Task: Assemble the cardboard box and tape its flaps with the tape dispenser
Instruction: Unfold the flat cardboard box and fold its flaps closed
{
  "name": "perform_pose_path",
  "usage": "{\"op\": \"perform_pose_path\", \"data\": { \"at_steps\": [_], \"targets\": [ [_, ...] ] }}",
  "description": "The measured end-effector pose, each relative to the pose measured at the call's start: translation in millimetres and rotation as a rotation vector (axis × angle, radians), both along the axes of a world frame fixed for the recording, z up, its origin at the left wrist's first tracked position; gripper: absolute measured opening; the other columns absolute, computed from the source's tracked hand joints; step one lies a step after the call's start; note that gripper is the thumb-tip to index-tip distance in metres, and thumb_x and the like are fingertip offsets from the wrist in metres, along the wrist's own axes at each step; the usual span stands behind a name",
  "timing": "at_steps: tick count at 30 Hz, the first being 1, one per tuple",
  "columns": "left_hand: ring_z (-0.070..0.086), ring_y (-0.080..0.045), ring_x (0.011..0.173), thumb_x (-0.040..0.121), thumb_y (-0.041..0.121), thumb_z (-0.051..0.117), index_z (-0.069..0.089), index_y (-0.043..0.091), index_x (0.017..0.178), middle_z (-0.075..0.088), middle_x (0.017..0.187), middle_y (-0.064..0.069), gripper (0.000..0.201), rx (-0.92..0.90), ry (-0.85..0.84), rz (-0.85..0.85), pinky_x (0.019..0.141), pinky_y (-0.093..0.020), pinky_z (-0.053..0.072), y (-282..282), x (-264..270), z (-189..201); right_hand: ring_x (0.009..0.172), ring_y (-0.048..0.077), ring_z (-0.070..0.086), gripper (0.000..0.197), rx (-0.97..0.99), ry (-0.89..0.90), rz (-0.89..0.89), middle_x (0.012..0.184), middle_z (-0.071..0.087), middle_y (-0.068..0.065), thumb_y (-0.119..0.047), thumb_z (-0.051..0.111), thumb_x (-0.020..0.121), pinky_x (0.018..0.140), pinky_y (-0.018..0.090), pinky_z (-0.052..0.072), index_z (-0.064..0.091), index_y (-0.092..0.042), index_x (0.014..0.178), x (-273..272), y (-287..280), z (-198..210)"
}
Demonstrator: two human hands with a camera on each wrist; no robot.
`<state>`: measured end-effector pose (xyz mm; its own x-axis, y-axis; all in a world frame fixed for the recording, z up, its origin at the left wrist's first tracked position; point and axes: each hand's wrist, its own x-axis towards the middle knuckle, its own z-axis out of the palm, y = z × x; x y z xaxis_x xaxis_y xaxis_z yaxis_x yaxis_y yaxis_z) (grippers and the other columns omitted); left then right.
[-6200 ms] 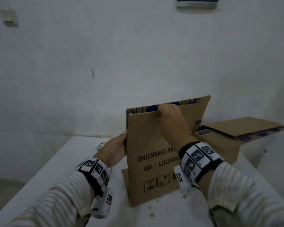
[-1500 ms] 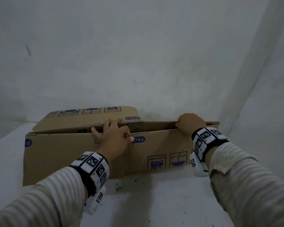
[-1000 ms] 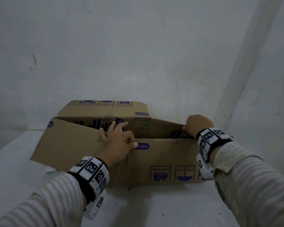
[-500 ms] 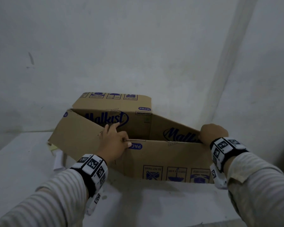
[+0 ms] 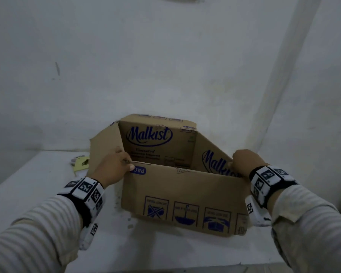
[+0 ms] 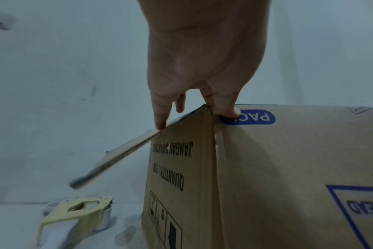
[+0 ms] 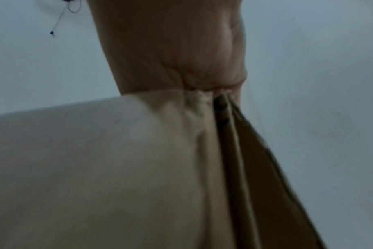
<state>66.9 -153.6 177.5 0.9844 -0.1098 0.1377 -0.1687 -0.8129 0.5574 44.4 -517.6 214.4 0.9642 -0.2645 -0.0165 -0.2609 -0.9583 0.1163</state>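
Note:
A brown cardboard box (image 5: 185, 194) printed "Malkist" stands opened into a rectangle on the white table (image 5: 165, 249), top flaps up. My left hand (image 5: 114, 166) grips its near left top corner, thumb (image 6: 228, 111) pressed on the front panel, fingers over the edge. My right hand (image 5: 244, 164) grips the near right top corner (image 7: 213, 96), fingers curled over the rim. The box (image 6: 287, 176) fills the left wrist view. A cream tape dispenser (image 5: 80, 164) lies on the table left of the box, also in the left wrist view (image 6: 74, 214), partly hidden by the left flap.
White walls stand close behind and to the right of the table, meeting in a corner (image 5: 274, 95). The table's front edge (image 5: 185, 267) runs near the bottom. Small dirt specks (image 5: 129, 223) lie on the table by the box.
The flattened box has been pulled open into a rectangular shape, its left side swinging in. Both hands kept their hold on the near top edge; the tape dispenser came into view.

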Motion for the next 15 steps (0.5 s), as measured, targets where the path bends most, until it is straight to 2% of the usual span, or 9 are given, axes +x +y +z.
{"op": "perform_pose_path", "data": {
  "at_steps": [3, 5, 7, 8, 10, 11, 13, 15],
  "targets": [
    [0.036, -0.030, 0.132, 0.093, 0.020, 0.056, 0.059, 0.006, 0.108, 0.042, 0.137, -0.016, 0.021, -0.006, 0.019, 0.025, 0.097, -0.032, 0.034, -1.1, -0.2, -6.1, 0.051, 0.011, 0.042, 0.036, -0.007, 0.090, 0.071, 0.060, 0.046, 0.000, -0.031, 0.056, 0.092, 0.045, 0.021, 0.032, 0.049, -0.009, 0.064, -2.4, -6.2, -1.0],
    [0.032, -0.029, 0.137, 0.095, 0.017, 0.051, 0.057, 0.011, 0.112, 0.041, 0.140, -0.014, 0.020, -0.031, 0.028, 0.052, 0.104, -0.037, 0.034, -7.0, -1.4, -9.4, 0.053, 0.011, 0.044, 0.026, -0.027, 0.113, 0.103, 0.062, 0.048, 0.000, -0.030, 0.057, 0.091, 0.045, 0.021, 0.032, 0.056, -0.008, 0.076, -7.3, -11.7, -3.3],
    [0.020, -0.026, 0.145, 0.096, 0.013, 0.047, 0.055, 0.014, 0.117, 0.035, 0.148, -0.014, 0.023, -0.082, 0.058, 0.042, 0.110, -0.040, 0.032, -14.3, -4.0, -13.1, 0.055, 0.013, 0.046, 0.021, -0.017, 0.092, 0.120, 0.065, 0.050, 0.001, -0.028, 0.055, 0.090, 0.047, 0.023, 0.034, 0.057, -0.010, 0.080, -12.2, -15.3, -7.5],
    [0.020, -0.026, 0.145, 0.096, 0.013, 0.047, 0.055, 0.013, 0.119, 0.035, 0.148, -0.013, 0.024, -0.112, 0.066, 0.031, 0.108, -0.038, 0.033, -17.5, -7.1, -14.2, 0.058, 0.015, 0.048, 0.021, 0.007, 0.064, 0.117, 0.067, 0.052, 0.002, -0.028, 0.054, 0.090, 0.048, 0.024, 0.036, 0.057, -0.011, 0.080, -14.6, -16.4, -10.6],
    [0.037, -0.028, 0.132, 0.093, 0.022, 0.056, 0.054, 0.013, 0.115, 0.042, 0.134, -0.012, 0.024, -0.165, 0.072, 0.030, 0.091, -0.032, 0.037, -22.4, -15.8, -14.3, 0.060, 0.016, 0.050, 0.022, 0.077, -0.008, 0.097, 0.067, 0.052, 0.000, -0.026, 0.052, 0.091, 0.047, 0.024, 0.035, 0.053, -0.015, 0.071, -18.8, -17.5, -17.6],
    [0.040, -0.027, 0.128, 0.090, 0.027, 0.061, 0.053, 0.015, 0.110, 0.043, 0.128, -0.010, 0.026, -0.164, 0.077, 0.036, 0.088, -0.030, 0.036, -23.3, -18.9, -14.5, 0.061, 0.017, 0.050, 0.026, 0.112, -0.044, 0.087, 0.066, 0.050, 0.000, -0.024, 0.050, 0.091, 0.046, 0.024, 0.034, 0.048, -0.017, 0.066, -20.5, -17.5, -20.9],
    [0.027, -0.025, 0.140, 0.085, 0.033, 0.066, 0.050, 0.017, 0.103, 0.040, 0.136, -0.013, 0.028, -0.126, 0.074, 0.054, 0.097, -0.035, 0.034, -23.0, -23.1, -14.8, 0.066, 0.022, 0.051, 0.032, 0.174, -0.107, 0.069, 0.067, 0.050, 0.002, -0.019, 0.048, 0.092, 0.050, 0.025, 0.035, 0.041, -0.019, 0.060, -23.2, -17.0, -25.0],
    [0.016, -0.027, 0.146, 0.084, 0.034, 0.067, 0.049, 0.019, 0.098, 0.033, 0.146, -0.017, 0.027, -0.063, 0.070, 0.082, 0.106, -0.039, 0.030, -21.4, -27.4, -15.4, 0.071, 0.025, 0.051, 0.032, 0.214, -0.159, 0.061, 0.076, 0.054, 0.006, -0.017, 0.048, 0.093, 0.059, 0.027, 0.039, 0.041, -0.017, 0.061, -27.9, -16.6, -25.8]
  ]
}}
